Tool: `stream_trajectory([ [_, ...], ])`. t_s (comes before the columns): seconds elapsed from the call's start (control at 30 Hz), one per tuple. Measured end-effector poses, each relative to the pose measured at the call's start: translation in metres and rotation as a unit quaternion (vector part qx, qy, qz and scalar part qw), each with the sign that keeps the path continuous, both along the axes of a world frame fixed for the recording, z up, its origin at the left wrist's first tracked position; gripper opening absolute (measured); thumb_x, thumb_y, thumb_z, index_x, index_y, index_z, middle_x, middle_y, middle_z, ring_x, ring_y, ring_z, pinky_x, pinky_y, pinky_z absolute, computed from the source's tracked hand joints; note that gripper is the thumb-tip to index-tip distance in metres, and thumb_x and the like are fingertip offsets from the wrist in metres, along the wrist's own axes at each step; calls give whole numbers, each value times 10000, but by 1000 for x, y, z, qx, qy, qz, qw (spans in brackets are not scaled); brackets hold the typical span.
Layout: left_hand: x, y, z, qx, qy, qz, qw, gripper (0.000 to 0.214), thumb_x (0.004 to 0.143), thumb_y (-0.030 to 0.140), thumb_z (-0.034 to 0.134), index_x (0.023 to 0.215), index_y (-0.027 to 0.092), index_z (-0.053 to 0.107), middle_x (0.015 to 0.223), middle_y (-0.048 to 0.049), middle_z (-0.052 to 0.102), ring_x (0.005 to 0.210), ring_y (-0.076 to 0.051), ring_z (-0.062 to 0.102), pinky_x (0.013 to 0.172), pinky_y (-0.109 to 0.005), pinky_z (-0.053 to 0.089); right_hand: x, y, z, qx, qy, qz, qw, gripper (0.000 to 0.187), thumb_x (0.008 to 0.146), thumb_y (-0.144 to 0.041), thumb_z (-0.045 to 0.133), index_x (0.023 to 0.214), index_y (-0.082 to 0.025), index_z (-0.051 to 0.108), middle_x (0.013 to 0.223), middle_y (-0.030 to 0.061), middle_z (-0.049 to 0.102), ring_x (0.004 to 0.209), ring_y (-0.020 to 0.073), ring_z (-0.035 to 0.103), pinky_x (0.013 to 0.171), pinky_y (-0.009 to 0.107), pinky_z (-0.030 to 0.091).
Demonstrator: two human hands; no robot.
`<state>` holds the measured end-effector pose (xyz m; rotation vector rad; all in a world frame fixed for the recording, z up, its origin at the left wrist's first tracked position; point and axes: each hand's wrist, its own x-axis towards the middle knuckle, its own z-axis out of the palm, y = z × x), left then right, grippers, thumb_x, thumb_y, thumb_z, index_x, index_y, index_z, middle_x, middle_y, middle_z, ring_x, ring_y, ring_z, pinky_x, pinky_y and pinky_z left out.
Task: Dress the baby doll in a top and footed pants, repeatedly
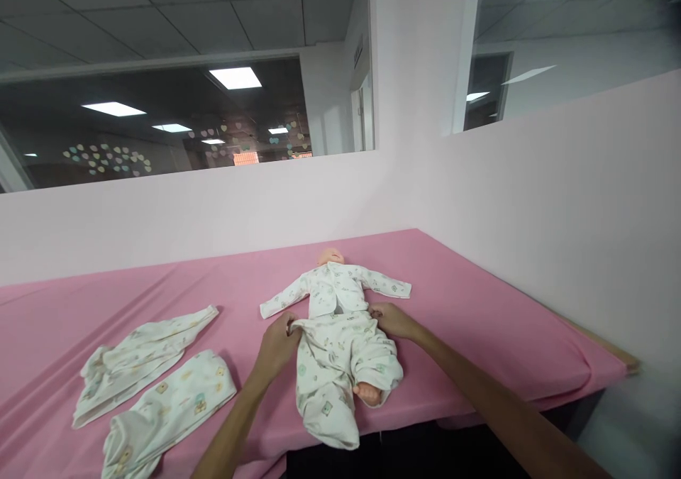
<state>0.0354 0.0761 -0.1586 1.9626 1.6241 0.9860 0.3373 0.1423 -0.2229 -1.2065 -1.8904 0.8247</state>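
A baby doll [330, 255] lies on its back on the pink-covered table, its head away from me. It wears a white patterned baby jacket [324, 289] with both sleeves spread out. White printed baby pants [324, 365] cover its legs up to the jacket's hem. One bare foot pokes out of the right leg opening; the other foot is hidden in the cloth. My left hand [279, 344] pinches the left side of the waistband. At the waistband's right side, my right hand [392, 320] is closed on the cloth, its fingertips partly hidden.
Two folded white printed baby garments [170, 408] lie at the left of the pink sheet [457, 351]. A pale wall [213, 213] with windows runs behind the table, and another meets its right side. A wooden table corner [630, 362] shows at the right.
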Motion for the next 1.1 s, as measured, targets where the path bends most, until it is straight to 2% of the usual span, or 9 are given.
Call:
stream_trajectory([
  [0.13, 5, 7, -13, 68, 99, 66, 991, 142, 840, 283, 433, 738, 232, 349, 687, -2, 509, 625, -183, 447, 575, -276, 243, 0, -3, -3, 13, -15, -18, 1000, 171, 736, -227, 509, 738, -220, 680, 768, 7, 686, 760, 198, 574, 715, 297, 416],
  [0.27, 10, 2, -22, 48, 146, 129, 980, 179, 879, 340, 395, 750, 236, 328, 650, 1, 494, 575, -187, 422, 569, -284, 213, -2, -3, -6, 28, -18, -60, 998, 153, 740, -242, 497, 728, -213, 648, 690, -4, 644, 666, 174, 540, 648, 275, 380],
  [0.33, 9, 0, -21, 8, 112, 92, 989, 172, 881, 370, 408, 788, 231, 370, 685, -3, 524, 610, -190, 454, 574, -280, 256, -3, -2, -9, 36, -13, -87, 995, 158, 750, -246, 471, 720, -210, 622, 657, -8, 614, 627, 166, 519, 618, 272, 358],
  [0.4, 6, -3, -17, -57, 24, -10, 998, 205, 853, 416, 485, 861, 215, 444, 805, -23, 587, 721, -197, 521, 613, -275, 342, -5, -1, -11, 42, -5, -106, 993, 162, 758, -256, 459, 711, -210, 607, 654, -8, 606, 627, 169, 518, 612, 274, 352],
  [0.53, -5, -9, -6, -192, -162, -166, 954, 353, 809, 420, 595, 1064, 178, 561, 1084, -76, 637, 960, -214, 581, 802, -302, 448, -10, -4, -11, 45, 22, -105, 993, 179, 779, -307, 481, 714, -209, 616, 719, 8, 649, 696, 189, 559, 637, 281, 384],
  [0.73, -9, -6, -4, -200, -292, -191, 916, 482, 841, 354, 574, 1283, 162, 555, 1269, -112, 611, 1150, -250, 566, 1005, -372, 407, -20, -21, 0, 44, 84, -42, 995, 278, 843, -345, 458, 961, -210, 671, 954, 39, 702, 860, 210, 631, 761, 310, 471],
  [0.9, 5, 5, -2, -168, -265, -165, 935, 639, 820, 323, 600, 1425, 219, 423, 1491, -50, 400, 1383, -258, 342, 1091, -362, 352, -19, -21, 3, 32, 118, -41, 992, 495, 861, -355, 457, 1342, -245, 475, 1176, 61, 641, 1016, 204, 623, 869, 330, 484],
  [1.03, 7, 24, 0, -174, -285, -139, 932, 708, 798, 242, 569, 1467, 201, 343, 1558, -38, 255, 1409, -251, 290, 1103, -335, 342, -19, -14, 7, 22, 109, -50, 993, 514, 860, -357, 463, 1361, -243, 476, 1014, 52, 685, 893, 208, 647, 812, 340, 501],
  [1.1, 4, 35, 1, -171, -318, -152, 920, 693, 805, 263, 561, 1457, 159, 350, 1543, -84, 294, 1375, -242, 355, 1098, -324, 349, -20, -9, 10, 21, 102, -44, 994, 474, 866, -370, 455, 1317, -245, 532, 881, 37, 697, 798, 210, 650, 764, 342, 508],
])
